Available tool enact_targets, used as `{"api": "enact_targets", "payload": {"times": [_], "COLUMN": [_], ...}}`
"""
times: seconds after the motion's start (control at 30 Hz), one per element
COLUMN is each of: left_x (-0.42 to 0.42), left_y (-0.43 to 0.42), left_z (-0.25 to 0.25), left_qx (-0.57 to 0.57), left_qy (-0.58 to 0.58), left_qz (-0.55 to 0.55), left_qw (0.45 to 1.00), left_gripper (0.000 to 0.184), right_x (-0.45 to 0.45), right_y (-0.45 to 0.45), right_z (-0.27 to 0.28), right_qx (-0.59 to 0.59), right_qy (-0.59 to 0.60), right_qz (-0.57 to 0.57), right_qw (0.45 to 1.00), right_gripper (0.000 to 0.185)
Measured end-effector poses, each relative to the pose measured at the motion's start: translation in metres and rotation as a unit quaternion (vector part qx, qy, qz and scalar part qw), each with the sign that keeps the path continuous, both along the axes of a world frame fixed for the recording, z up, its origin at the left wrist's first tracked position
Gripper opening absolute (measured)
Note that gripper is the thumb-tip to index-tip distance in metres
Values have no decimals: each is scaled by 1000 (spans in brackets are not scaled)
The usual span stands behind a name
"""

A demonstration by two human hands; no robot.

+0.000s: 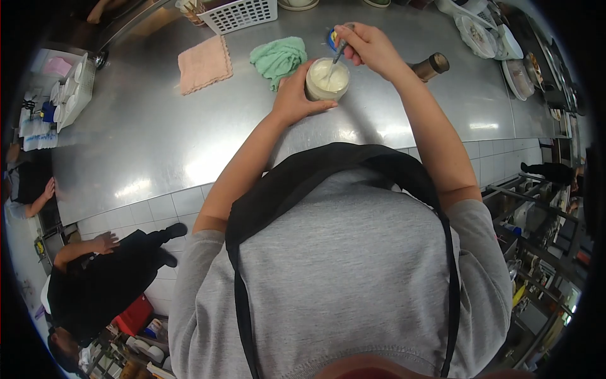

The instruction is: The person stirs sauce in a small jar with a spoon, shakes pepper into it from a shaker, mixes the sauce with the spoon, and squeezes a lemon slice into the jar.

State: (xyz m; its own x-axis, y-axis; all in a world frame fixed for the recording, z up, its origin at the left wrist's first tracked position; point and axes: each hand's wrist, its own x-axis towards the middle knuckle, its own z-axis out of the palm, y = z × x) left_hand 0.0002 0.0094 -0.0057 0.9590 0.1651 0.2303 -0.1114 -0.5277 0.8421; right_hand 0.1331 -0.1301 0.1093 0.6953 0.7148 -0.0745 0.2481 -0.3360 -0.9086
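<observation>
We have our left hand [294, 96] curled round the side of an open, clear-walled jar [327, 96], thumb along the near side and fingers at the far side. Our right hand [374, 52] pinches the upper end of a metal utensil [339, 53] between thumb and fingers, and its lower end is sunk in the pale, creamy contents [329, 76], so we cannot tell its shape. The jar is on the steel counter [151, 139], with the crumpled green cloth [282, 57] just beside our left hand and a small blue item [332, 39] behind the jar, near our right hand

What worries us is the pinch: we hold the utensil high, so a sideways push could swing its lower end into the wall and tip the jar if our left hand loosens. The contents look thick, and levering hard against them could flick some over the rim. Smooth metal under the jar may let it slide, and cream on our fingers would weaken both grips. A wide sweep of our right forearm could knock the brown cylindrical container [435, 64], while our left wrist could catch the cloth and drag it against the jar
</observation>
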Motion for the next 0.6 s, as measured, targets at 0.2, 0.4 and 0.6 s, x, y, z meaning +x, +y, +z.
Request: {"api": "enact_targets", "payload": {"times": [0.2,0.4,0.6], "left_x": [2,6,-4], "left_y": [-4,-27,-20], "left_z": [-1,-1,-16], "left_qx": [7,11,-62], "left_qy": [-8,-31,-87], "left_qz": [23,110,24], "left_qw": [1000,993,994], "left_gripper": [100,104,104], "right_x": [2,-5,-12], "right_y": [-19,-36,-35], "right_z": [-2,-5,-10], "right_qx": [59,117,100], "right_qy": [44,54,62], "right_qz": [-87,-141,-134], "right_qw": [993,982,984], "right_gripper": [32,30,30]}}
